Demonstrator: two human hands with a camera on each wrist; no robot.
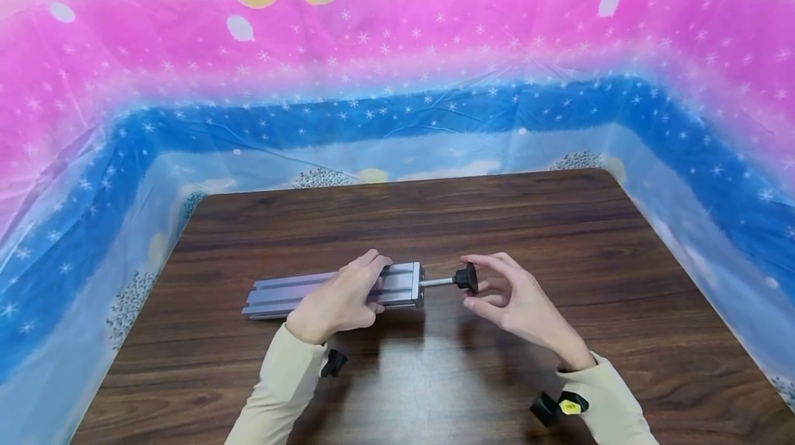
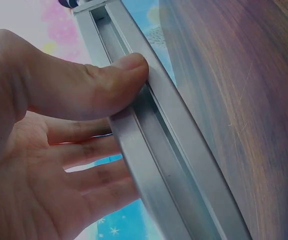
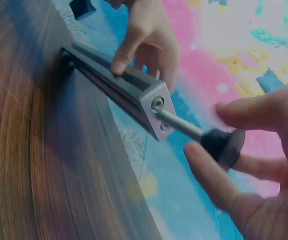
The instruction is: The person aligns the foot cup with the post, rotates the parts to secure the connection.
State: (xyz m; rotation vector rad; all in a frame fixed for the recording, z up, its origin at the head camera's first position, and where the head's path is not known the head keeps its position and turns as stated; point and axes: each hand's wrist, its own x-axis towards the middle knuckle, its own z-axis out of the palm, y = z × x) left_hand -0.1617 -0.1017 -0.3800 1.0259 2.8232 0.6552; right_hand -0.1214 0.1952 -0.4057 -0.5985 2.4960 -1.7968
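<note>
A silver aluminium profile (image 1: pixel 286 294) with long grooves is held above the dark wooden table (image 1: pixel 497 217). My left hand (image 1: pixel 344 293) grips it near its right end, the thumb (image 2: pixel 128 75) lying over a groove and the fingers behind. From its screwed end plate (image 3: pixel 156 112) a thin metal rod (image 1: pixel 439 282) sticks out, tipped with a wide black knob (image 1: pixel 467 279). Around that knob my right hand (image 1: pixel 512 300) holds its fingers spread. In the right wrist view gaps show between the knob and the blurred fingertips; whether a rear finger touches it, I cannot tell.
A patterned pink and blue cloth (image 1: pixel 397 107) hangs behind and beside the table. Black camera mounts sit at both wrists, the right one (image 1: pixel 546 408) beside a yellow tag (image 1: pixel 569 406).
</note>
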